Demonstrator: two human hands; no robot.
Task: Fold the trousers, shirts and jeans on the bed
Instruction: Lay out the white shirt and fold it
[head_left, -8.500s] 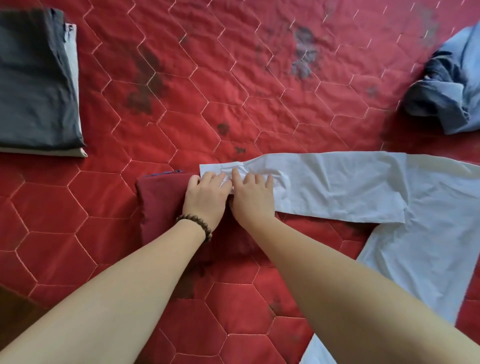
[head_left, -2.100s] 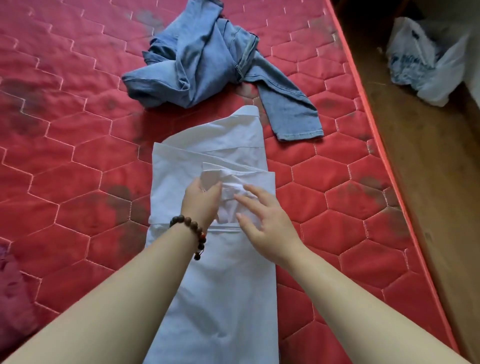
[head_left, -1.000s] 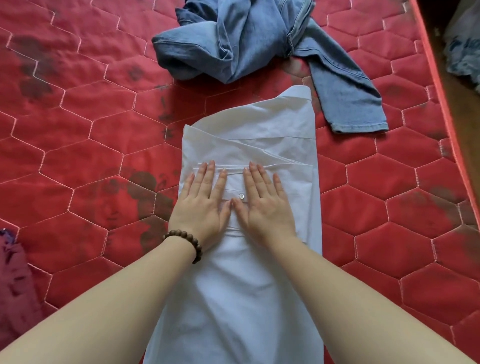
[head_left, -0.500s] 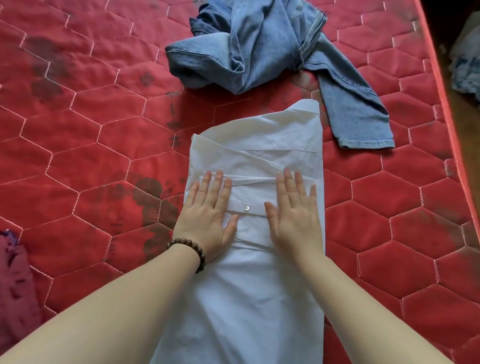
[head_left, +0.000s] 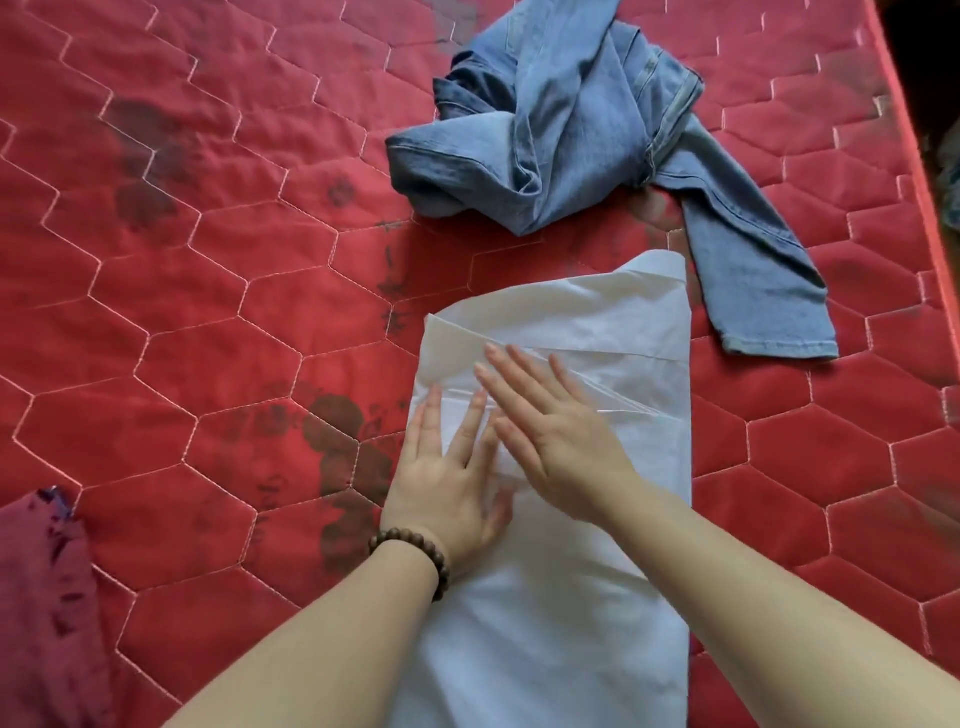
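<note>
A white shirt (head_left: 613, 332) lies on the red quilted bed (head_left: 208, 291) as a long narrow strip with both sleeves folded in. My left hand (head_left: 447, 478), with a bead bracelet at the wrist, lies flat on the shirt's left side, fingers straight. My right hand (head_left: 550, 421) is flat too, fingers spread and angled to the upper left, partly over my left fingertips. Crumpled blue jeans (head_left: 561, 130) lie just beyond the shirt's collar end, one leg trailing down to the right.
A dark red garment (head_left: 41, 597) shows at the lower left edge. The bed's right edge (head_left: 919, 171) runs down the right side, with dark floor beyond it. Dark stains mark the quilt left of the shirt.
My right hand has swept from the shirt's right side back toward the middle, now overlapping my left fingertips. My left hand stays pressed on the shirt's left side.
</note>
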